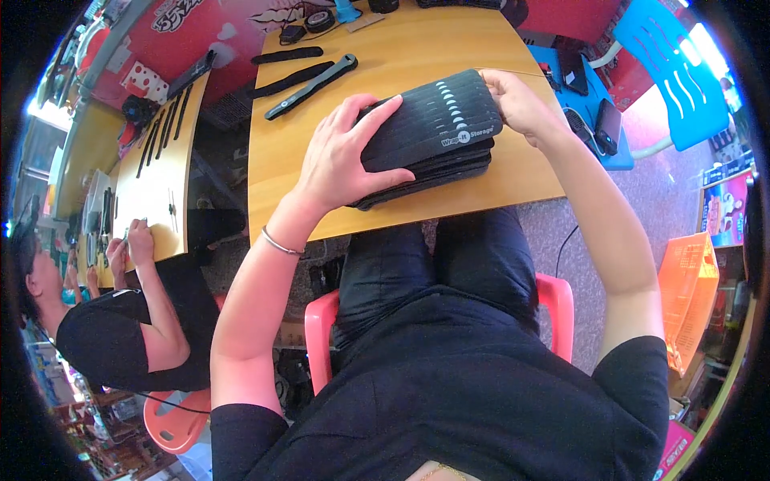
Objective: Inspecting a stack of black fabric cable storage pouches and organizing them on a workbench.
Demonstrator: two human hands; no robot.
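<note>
A thick stack of black straps (421,112), with pale printing on the top one, sits tilted near the table's front edge. My left hand (341,156) grips its left end, fingers over the top and thumb along the near side. At the far right corner of the stack, my right hand (517,104) has its fingers curled in against the edge. Its fingertips are partly hidden, so what they pinch cannot be made out. Beyond my left hand lies a loose dark strap (311,88) with a hole at one end, beside two plain black strips (293,78).
The wooden table (513,180) holds a black tape roll (319,20) at its far side. To the right stand a blue stool (613,156) carrying dark devices and a blue chair (674,72). At left, a co-worker (120,321) handles something at another table (152,200) with black straps.
</note>
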